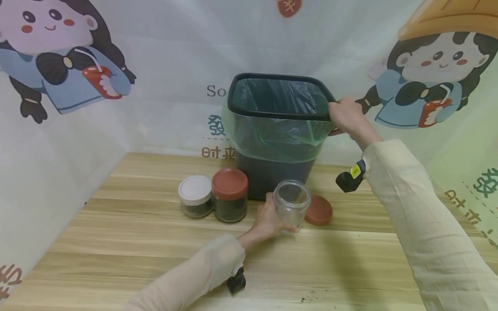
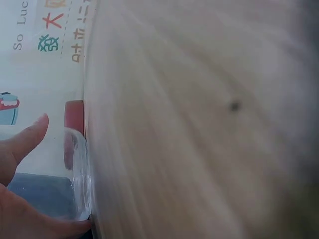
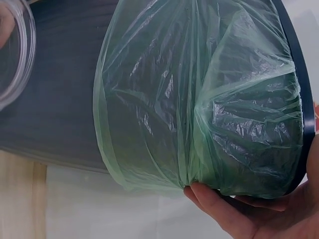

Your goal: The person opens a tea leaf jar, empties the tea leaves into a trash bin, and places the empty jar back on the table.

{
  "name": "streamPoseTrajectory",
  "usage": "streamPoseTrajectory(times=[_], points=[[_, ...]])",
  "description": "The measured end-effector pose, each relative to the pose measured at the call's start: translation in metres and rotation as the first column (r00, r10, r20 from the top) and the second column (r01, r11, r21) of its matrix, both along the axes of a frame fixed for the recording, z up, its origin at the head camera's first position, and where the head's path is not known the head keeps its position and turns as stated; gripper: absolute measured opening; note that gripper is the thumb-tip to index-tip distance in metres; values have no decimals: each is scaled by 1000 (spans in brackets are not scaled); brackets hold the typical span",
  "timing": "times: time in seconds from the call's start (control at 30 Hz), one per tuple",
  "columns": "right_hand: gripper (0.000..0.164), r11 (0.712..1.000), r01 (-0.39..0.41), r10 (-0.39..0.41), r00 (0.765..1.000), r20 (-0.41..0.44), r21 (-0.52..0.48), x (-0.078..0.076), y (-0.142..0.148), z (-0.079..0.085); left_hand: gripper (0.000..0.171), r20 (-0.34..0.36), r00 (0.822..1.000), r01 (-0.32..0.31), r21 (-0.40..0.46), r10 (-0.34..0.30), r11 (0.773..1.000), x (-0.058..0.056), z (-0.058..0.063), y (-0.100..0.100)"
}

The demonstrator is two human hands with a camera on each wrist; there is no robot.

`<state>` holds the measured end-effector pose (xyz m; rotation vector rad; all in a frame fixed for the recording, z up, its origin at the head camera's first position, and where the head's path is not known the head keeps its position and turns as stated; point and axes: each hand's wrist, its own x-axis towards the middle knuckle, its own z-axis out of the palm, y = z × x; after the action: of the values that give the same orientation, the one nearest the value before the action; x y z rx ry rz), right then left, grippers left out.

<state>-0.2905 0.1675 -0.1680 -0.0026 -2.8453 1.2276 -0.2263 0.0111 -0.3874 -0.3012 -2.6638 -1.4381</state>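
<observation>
While left hand (image 1: 268,221) holds a clear jar (image 1: 292,209), right hand (image 1: 349,117) grips dark bin (image 1: 274,172), translucent green liner (image 1: 278,138)

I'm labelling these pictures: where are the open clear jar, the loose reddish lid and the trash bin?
Open clear jar (image 1: 293,214): head view, front wall below the rim.
Loose reddish lid (image 1: 320,210): head view, top face.
Trash bin (image 1: 270,172): head view, dark lower front wall.

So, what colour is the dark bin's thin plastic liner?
Translucent green; the liner shows best in the right wrist view.
</observation>
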Motion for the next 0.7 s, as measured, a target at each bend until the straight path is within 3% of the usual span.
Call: streamPoseTrajectory(times=[0.2,0.43,0.57,0.7], points=[[55,998,-18,17,1000,-5,-52,1,2,-3,90,31,999,18,-10,-18,1000,-2,0,1],[61,995,-55,54,998,-13,-80,6,6,-6,98,93,994,47,24,-49,999,-1,8,-8],[72,992,-63,61,998,-29,-112,10,10,-8,94,71,995,66,-6,-66,998,2,17,-18],[72,985,-65,54,996,-70,-159,17,15,-17,84,44,995,89,-51,-87,995,7,22,-30]])
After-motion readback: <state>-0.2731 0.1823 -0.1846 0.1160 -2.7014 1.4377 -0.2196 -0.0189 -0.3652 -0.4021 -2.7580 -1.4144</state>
